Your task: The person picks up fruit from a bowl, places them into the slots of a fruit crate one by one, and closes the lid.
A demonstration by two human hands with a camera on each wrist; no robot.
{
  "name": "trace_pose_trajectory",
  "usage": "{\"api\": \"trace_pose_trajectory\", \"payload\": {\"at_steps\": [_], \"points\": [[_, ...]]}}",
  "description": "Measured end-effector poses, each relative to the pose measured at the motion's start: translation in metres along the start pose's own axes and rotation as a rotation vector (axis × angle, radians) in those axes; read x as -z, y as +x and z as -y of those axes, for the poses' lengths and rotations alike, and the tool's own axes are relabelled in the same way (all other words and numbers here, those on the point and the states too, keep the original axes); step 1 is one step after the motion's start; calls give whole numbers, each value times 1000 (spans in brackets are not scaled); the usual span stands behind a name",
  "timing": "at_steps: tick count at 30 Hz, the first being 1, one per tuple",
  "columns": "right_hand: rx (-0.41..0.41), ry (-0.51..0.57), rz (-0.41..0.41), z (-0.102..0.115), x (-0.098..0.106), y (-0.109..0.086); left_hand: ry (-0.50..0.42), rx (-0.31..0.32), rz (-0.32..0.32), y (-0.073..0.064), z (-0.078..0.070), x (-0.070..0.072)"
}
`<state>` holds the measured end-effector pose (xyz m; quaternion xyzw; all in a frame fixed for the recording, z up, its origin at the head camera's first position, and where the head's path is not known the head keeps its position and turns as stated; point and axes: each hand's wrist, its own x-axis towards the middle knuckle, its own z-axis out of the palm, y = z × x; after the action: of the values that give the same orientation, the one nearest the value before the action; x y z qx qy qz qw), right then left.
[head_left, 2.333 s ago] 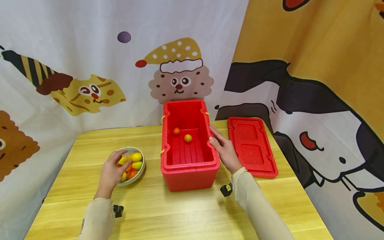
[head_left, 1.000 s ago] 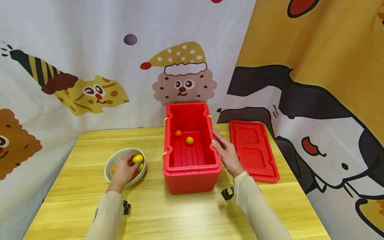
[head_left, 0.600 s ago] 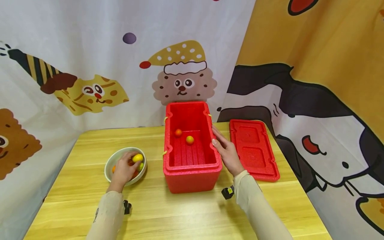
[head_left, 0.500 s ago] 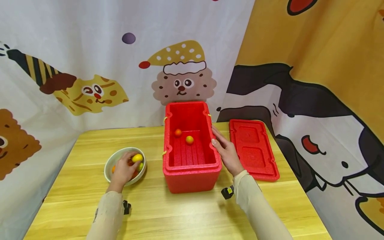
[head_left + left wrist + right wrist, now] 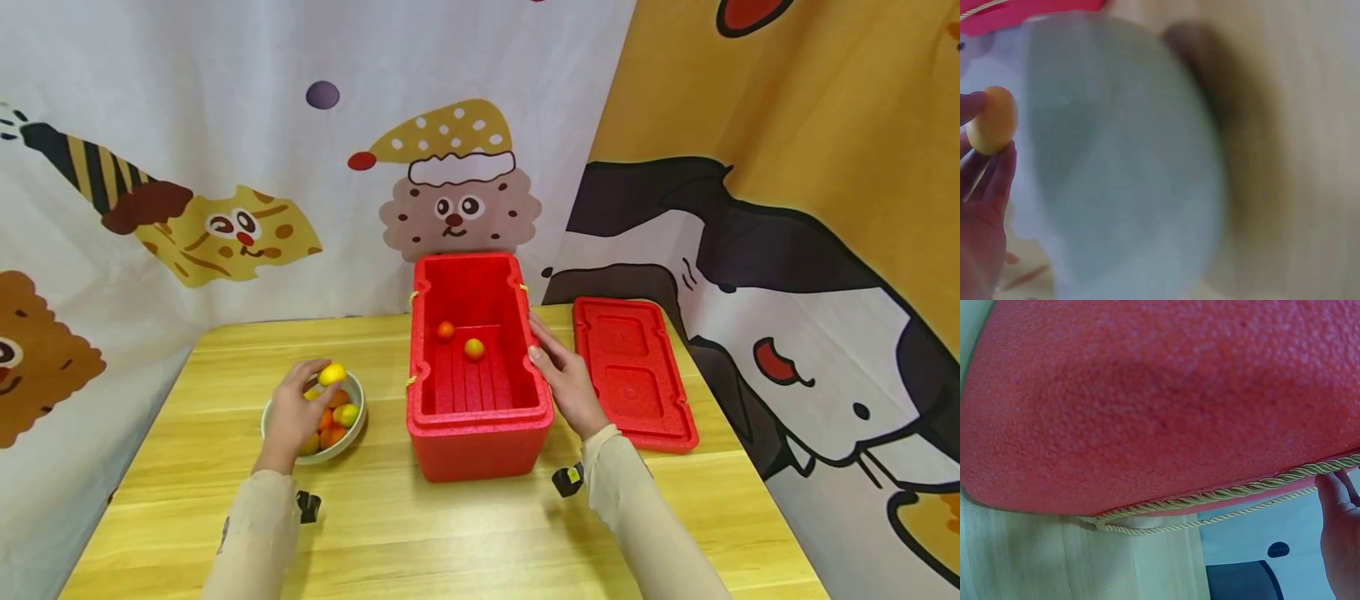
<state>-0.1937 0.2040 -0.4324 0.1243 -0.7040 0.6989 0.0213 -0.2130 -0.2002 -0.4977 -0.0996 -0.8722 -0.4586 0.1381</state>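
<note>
My left hand (image 5: 294,414) pinches a small yellow fruit (image 5: 332,374), oval like a lemon, between thumb and fingertips. It is raised over a pale bowl (image 5: 362,408) of several yellow, orange and green fruits; the hand hides the bowl's left part. In the left wrist view the fruit (image 5: 992,120) shows beside the bowl's outer wall (image 5: 1129,156). With fairly straight fingers, my right hand (image 5: 568,382) rests along the right rim of an open red foam box (image 5: 480,450). A red-orange fruit (image 5: 446,331) and a yellow-orange fruit (image 5: 474,349) lie on the box floor.
A red lid (image 5: 636,379) lies on the wooden table (image 5: 450,533) to the box's right. Twisted yellow rope (image 5: 1222,497) runs along the box's side. Behind the table hangs a cartoon-printed curtain (image 5: 247,108).
The left hand reached down into the bowl, closed on the yellow fruit and has lifted it slightly up and to the left. The right hand stays at the box.
</note>
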Motion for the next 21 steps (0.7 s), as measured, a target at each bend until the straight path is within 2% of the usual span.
{"api": "trace_pose_trajectory", "payload": {"at_steps": [3, 6, 13, 21], "points": [[-8, 5, 3, -1, 0, 0, 3, -64, -58, 8, -13, 4], [-8, 3, 3, -1, 0, -1, -10, -95, -85, 18, -26, 6], [-4, -9, 3, -1, 0, -1, -46, -90, -73, 34, -49, 6], [0, 3, -9, 1, -1, 0, -50, -190, -70, 49, -81, 1]]}}
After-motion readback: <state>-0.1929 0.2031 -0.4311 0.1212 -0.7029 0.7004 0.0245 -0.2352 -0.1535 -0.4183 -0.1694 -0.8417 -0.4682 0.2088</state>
